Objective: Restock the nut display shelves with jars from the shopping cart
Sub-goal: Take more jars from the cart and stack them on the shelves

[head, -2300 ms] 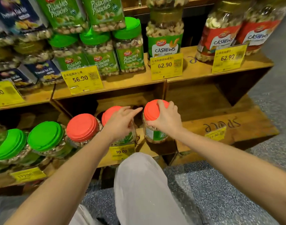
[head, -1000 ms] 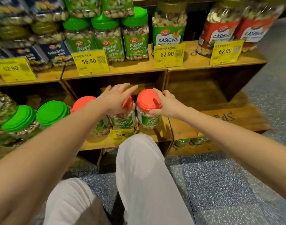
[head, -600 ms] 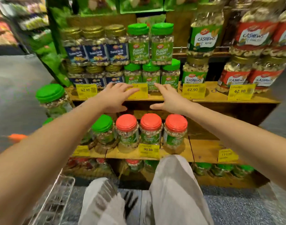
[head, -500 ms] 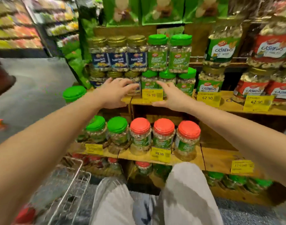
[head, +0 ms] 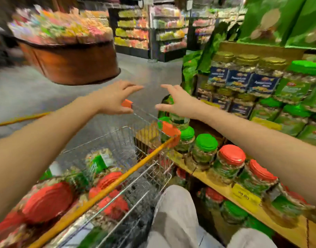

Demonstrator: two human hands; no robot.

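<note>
You're btwn jars: left hand & right hand both empty, fingers loose, above the orange-handled wire shopping cart. Next: reach down, grab a red-lidded clear nut jar.

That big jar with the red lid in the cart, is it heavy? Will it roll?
Probably heavy: the red-lidded jar looks big and packed with nuts. It appears to lie tilted among other jars in the cart, so it may roll or shift once freed. Its wide lid likely needs a broad grip.
</note>
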